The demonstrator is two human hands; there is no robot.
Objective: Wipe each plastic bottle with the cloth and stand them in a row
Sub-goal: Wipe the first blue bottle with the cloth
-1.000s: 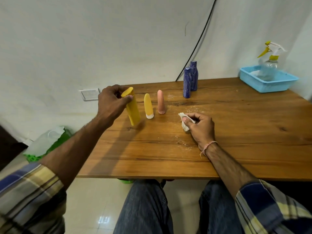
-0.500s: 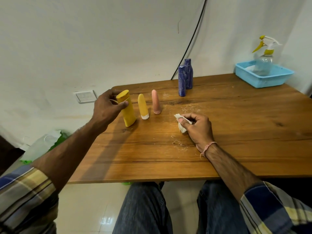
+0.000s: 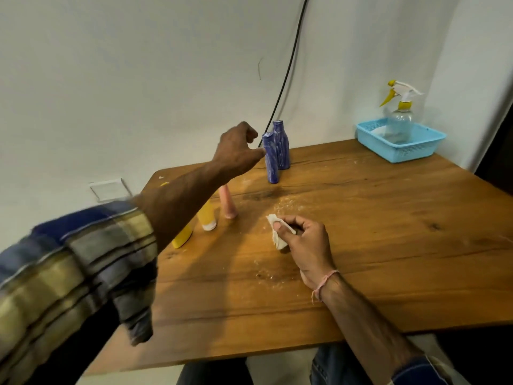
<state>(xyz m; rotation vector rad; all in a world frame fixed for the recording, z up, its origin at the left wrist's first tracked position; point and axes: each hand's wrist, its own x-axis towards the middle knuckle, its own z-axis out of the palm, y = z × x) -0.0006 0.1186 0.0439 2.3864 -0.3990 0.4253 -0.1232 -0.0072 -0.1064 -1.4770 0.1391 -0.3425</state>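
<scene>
The left hand point(image 3: 238, 151) hovers with fingers loosely spread, gripping nothing, its fingertips just beside the nearer dark blue plastic bottle point(image 3: 271, 162), which stands upright far back on the wooden tabletop point(image 3: 361, 232), while the right hand point(image 3: 308, 245) pinches a crumpled white cloth point(image 3: 277, 240) near the upright pink plastic bottle point(image 3: 228, 204).

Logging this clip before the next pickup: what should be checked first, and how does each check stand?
1. Left hand free: ok, holds nothing.
2. Near blue bottle upright, reachable: ok, fingers beside it.
3. Far blue bottle clear of grasp: cannot tell, overlaps in view.
4. Right hand holding the cloth: ok, pinched.
5. Row standing: ok; large yellow bottle, small yellow bottle, pink bottle upright, partly hidden by arm.
</scene>
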